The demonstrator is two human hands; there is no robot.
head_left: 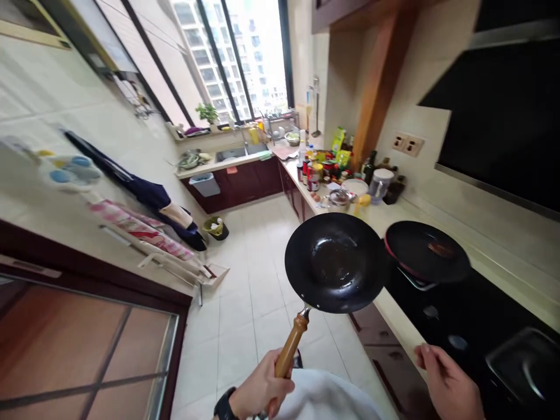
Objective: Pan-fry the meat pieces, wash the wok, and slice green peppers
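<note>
My left hand point(265, 379), with a black watch on the wrist, is wrapped round the wooden handle of a black wok point(335, 262). The wok hangs over the floor and the counter edge, and its inside looks wet and shiny. My right hand point(450, 379) is beside the front edge of the black gas stove point(437, 315), its fingers curled together; I cannot make out anything in them. Behind the wok, a black frying pan point(426, 251) with a red outer side rests on the far burner and has a brown patch inside.
Several bottles and jars point(312, 175) crowd the counter beyond the stove, with a metal pot point(340, 199) among them. A sink point(231, 153) lies under the window. A small bin point(216, 228) stands on the tiled floor. Aprons point(144, 198) hang at left. The range hood point(503, 116) juts out at upper right.
</note>
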